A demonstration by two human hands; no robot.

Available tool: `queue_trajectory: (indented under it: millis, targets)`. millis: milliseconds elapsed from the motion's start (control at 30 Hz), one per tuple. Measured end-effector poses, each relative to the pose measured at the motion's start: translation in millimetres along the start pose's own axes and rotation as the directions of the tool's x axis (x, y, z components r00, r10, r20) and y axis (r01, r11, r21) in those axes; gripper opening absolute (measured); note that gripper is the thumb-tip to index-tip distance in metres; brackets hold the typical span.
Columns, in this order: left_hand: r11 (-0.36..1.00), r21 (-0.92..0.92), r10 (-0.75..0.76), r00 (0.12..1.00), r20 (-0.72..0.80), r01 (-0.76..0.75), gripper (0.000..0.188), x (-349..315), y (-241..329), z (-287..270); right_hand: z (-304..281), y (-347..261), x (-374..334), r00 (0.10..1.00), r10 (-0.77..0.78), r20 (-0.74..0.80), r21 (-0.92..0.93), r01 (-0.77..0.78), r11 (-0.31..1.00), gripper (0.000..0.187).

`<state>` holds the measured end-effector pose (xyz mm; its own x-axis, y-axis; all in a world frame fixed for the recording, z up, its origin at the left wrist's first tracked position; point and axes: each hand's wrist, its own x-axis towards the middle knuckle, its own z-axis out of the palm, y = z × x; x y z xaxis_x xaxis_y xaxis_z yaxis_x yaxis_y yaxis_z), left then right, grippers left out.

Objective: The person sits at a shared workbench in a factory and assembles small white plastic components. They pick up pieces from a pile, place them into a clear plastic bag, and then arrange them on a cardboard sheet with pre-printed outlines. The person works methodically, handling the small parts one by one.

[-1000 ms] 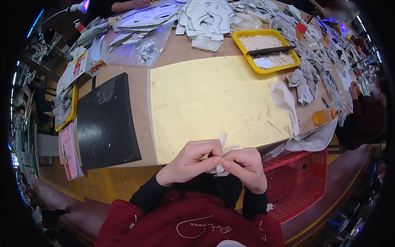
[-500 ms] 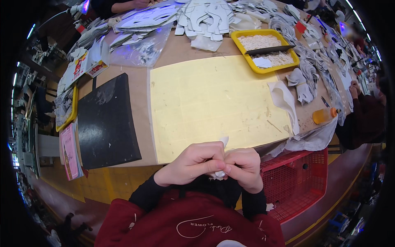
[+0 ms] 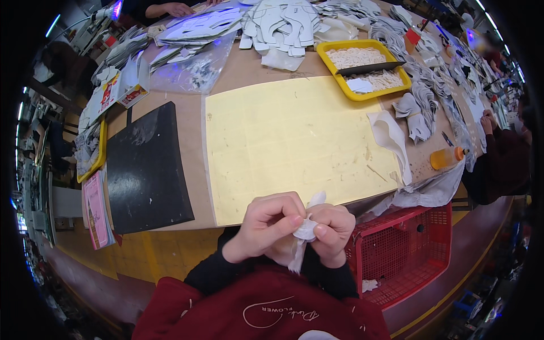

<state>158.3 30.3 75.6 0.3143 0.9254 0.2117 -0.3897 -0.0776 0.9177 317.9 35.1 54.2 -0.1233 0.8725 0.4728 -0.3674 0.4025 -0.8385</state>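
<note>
A bunched white piece of thin, soft material (image 3: 306, 229) is pinched between my two hands, just off the table's near edge. My left hand (image 3: 267, 224) has its thumb and fingers closed on the left side of it. On the other side, my right hand (image 3: 330, 228) grips it with the thumb pressed against a rounded, flat part. One loose end hangs below the fingers toward my lap, and another pokes up above them. Beyond my hands lies a pale yellow sheet (image 3: 294, 147) on the brown-covered table.
A black board (image 3: 150, 170) lies left, with a pink booklet (image 3: 96, 212) beside it. A yellow tray (image 3: 362, 97) holds small pale pieces. Right are a white cut piece (image 3: 390, 139) and an orange bottle (image 3: 445, 159). A red basket (image 3: 411, 269) stands below. Co-workers' hands show at far and right edges.
My hands have turned and shifted slightly, so more of the white piece shows between the thumbs and its end hangs lower. At the far edge, a co-worker's hand has moved left.
</note>
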Motion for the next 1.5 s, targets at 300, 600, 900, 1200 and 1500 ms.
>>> queue_trajectory:
  millis: [300,600,900,1200,1500]
  targets:
    - [0.845,0.535,-0.154,0.949,0.276,-0.019,0.02,14.3,24.9,-24.0,-20.2,-19.7,18.6,0.942,0.173,0.287,-0.254,-0.099,0.962,0.023]
    - [0.85,0.525,-0.185,0.914,0.361,-0.035,0.02,15.8,25.5,-29.6,-20.9,-31.0,26.5,0.847,0.286,0.449,-0.395,-0.099,0.913,0.032]
    - [0.935,-0.294,-0.196,0.98,0.031,0.196,0.022,-15.0,-10.8,-0.9,2.7,-0.6,4.0,0.944,0.292,0.151,0.419,-0.329,0.846,0.022]
    - [0.289,-0.937,-0.184,0.949,-0.256,-0.197,0.023,1.6,-12.4,-2.9,-8.4,10.2,5.1,0.846,0.527,-0.079,0.982,0.157,-0.105,0.042]
    - [0.945,-0.08,0.222,0.8,-0.558,-0.318,0.019,10.1,10.4,-78.5,-83.5,-6.0,-13.8,0.811,0.179,-0.557,0.622,0.264,0.737,0.041]
